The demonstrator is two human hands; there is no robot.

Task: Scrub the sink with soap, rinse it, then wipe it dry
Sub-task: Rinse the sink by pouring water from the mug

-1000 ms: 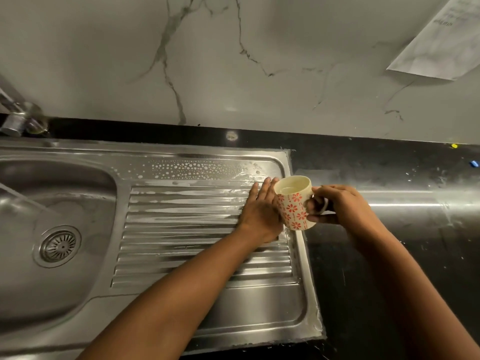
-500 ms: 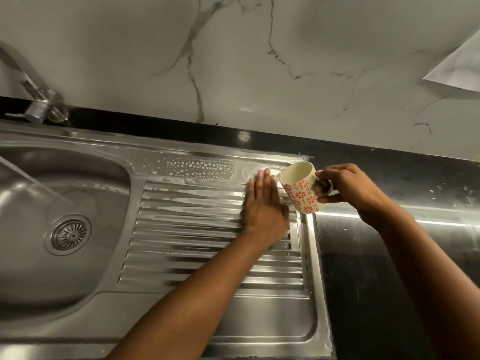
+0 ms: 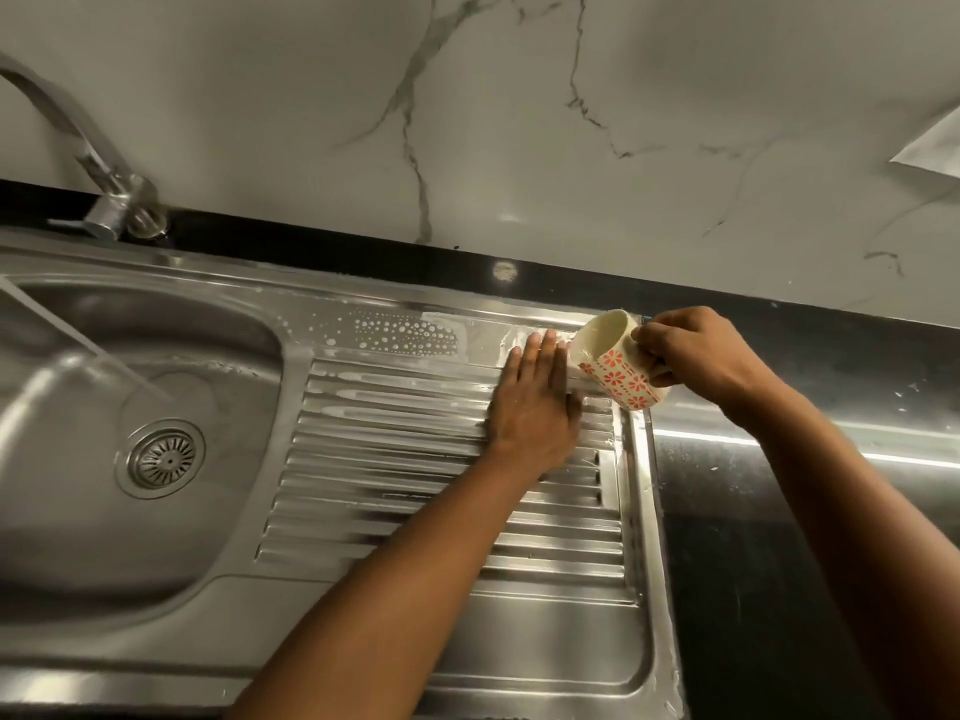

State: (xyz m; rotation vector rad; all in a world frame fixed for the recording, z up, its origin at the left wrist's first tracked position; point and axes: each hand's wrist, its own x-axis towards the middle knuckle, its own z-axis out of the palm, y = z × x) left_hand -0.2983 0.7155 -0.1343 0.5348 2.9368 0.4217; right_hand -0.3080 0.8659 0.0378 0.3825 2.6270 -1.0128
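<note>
A stainless steel sink (image 3: 156, 553) fills the left and middle, with a bowl at left and a ribbed drainboard (image 3: 395, 459) at right. White soap suds (image 3: 400, 332) dot the drainboard's far edge. My left hand (image 3: 535, 407) lies flat, fingers together, on the drainboard's far right ribs. My right hand (image 3: 696, 356) holds a cream mug with red flowers (image 3: 615, 368) by its handle. The mug is tipped toward the left hand, over the drainboard's far right corner. Water runs from the tap (image 3: 78, 148) into the bowl near the drain (image 3: 161, 457).
A black countertop (image 3: 779, 563) lies right of the sink, with white flecks on it. A marble wall (image 3: 467, 122) rises behind. A sheet of paper (image 3: 935, 148) hangs at the far right on the wall.
The mug has tilted further toward the drainboard and moved to its far corner. My left hand has slid up the ribs toward the far edge. The camera has shifted right.
</note>
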